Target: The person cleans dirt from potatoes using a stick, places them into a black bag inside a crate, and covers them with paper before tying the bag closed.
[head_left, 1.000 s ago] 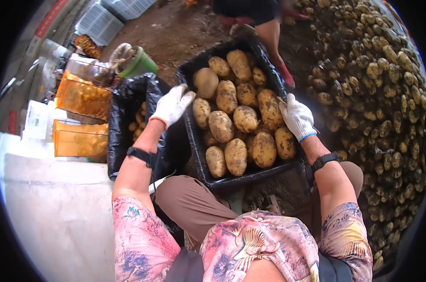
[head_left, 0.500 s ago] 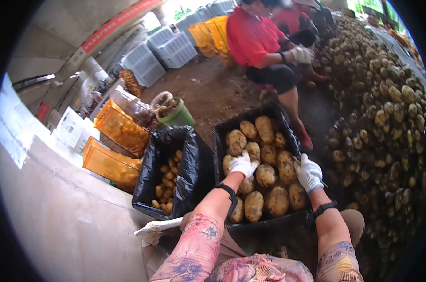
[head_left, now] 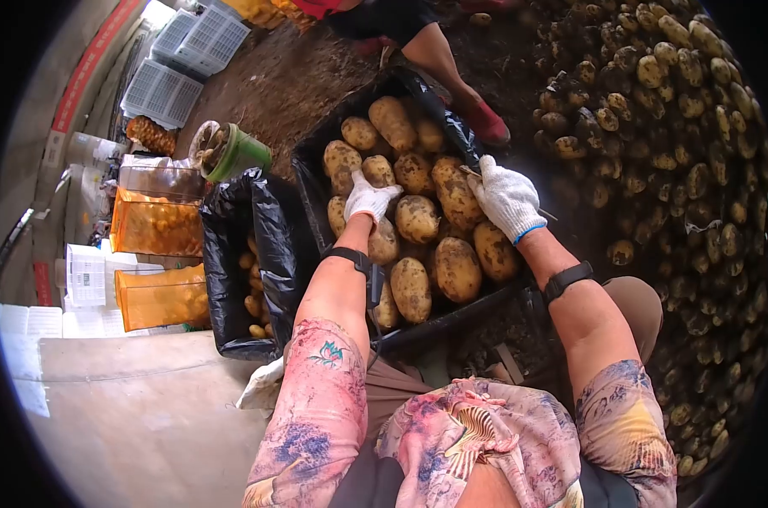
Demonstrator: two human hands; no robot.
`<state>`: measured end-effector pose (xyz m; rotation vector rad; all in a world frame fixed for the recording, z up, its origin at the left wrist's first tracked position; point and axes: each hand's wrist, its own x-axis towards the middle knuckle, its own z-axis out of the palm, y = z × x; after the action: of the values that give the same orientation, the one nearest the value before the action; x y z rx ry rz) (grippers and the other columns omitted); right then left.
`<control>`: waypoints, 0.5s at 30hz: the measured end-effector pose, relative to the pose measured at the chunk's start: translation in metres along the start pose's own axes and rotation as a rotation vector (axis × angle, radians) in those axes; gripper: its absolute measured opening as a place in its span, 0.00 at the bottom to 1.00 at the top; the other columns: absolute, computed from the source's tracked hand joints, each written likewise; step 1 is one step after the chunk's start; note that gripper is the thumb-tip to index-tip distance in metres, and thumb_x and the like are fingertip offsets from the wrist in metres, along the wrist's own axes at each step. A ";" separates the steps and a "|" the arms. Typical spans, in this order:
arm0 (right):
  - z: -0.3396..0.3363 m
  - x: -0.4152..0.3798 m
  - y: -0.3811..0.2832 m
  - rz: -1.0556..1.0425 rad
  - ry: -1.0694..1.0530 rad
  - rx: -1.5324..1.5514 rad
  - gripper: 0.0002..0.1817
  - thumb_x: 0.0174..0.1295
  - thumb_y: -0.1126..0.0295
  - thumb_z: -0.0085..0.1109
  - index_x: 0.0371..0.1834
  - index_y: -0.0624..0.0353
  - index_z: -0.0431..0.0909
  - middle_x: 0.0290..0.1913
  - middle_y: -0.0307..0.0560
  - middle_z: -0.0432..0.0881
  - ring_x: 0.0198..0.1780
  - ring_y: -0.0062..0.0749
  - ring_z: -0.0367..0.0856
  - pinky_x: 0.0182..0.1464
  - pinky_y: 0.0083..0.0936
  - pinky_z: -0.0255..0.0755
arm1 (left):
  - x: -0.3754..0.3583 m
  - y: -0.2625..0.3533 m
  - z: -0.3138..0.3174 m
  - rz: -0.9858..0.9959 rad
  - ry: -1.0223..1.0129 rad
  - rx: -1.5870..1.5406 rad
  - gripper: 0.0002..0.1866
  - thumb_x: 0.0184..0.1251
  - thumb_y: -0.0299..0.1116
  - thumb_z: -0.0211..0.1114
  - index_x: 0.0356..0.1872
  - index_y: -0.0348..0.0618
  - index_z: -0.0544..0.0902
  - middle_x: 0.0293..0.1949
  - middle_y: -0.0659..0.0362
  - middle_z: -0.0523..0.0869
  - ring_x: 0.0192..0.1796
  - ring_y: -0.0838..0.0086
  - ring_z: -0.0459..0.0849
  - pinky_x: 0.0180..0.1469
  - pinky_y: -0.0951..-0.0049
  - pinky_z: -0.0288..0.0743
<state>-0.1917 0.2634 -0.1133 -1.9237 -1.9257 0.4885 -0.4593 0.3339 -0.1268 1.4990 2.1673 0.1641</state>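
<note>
My left hand (head_left: 371, 199), in a white glove, rests among large soil-marked potatoes (head_left: 417, 218), its thumb and forefinger apart beside a smaller potato (head_left: 378, 171). The potatoes lie in a crate lined with black plastic (head_left: 312, 182). At the crate's right rim, my right hand (head_left: 507, 199), also gloved, is closed around a thin stick-like tool (head_left: 549, 215), whose ends show on both sides of the glove. What the tool is cannot be made out.
Left of the crate stands a black-lined container (head_left: 274, 245) with small potatoes. Beyond it are orange mesh bags (head_left: 159, 296), a green bucket (head_left: 246, 157) and white crates (head_left: 162, 93). A person's leg (head_left: 443, 63) is near the far rim. A potato heap (head_left: 655, 152) spreads at right.
The view has tilted downward and turned, so the crate appears higher and further left. My left hand remains among the potatoes, and my right hand is still by the right rim.
</note>
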 end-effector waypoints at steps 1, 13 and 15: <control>-0.003 0.000 -0.002 0.010 0.001 0.009 0.17 0.67 0.55 0.57 0.47 0.57 0.76 0.32 0.59 0.86 0.37 0.57 0.86 0.39 0.51 0.78 | 0.003 -0.002 -0.001 0.003 -0.001 0.006 0.64 0.47 0.55 0.79 0.80 0.49 0.46 0.61 0.38 0.81 0.63 0.50 0.81 0.65 0.55 0.72; 0.002 0.003 -0.002 0.004 -0.005 -0.016 0.18 0.69 0.54 0.55 0.49 0.56 0.74 0.31 0.58 0.86 0.36 0.56 0.86 0.38 0.50 0.78 | 0.001 0.018 -0.013 -0.033 0.012 0.154 0.60 0.44 0.64 0.75 0.77 0.43 0.59 0.64 0.37 0.78 0.66 0.46 0.78 0.69 0.55 0.69; 0.005 0.004 0.001 -0.015 0.016 -0.046 0.18 0.70 0.52 0.53 0.49 0.56 0.72 0.30 0.57 0.85 0.34 0.55 0.86 0.36 0.50 0.77 | -0.002 0.021 -0.018 -0.032 0.001 0.147 0.60 0.44 0.64 0.75 0.77 0.43 0.59 0.64 0.37 0.78 0.66 0.46 0.78 0.69 0.55 0.69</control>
<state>-0.1933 0.2675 -0.1177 -1.9339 -1.9561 0.4273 -0.4498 0.3435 -0.1026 1.5422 2.2443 -0.0056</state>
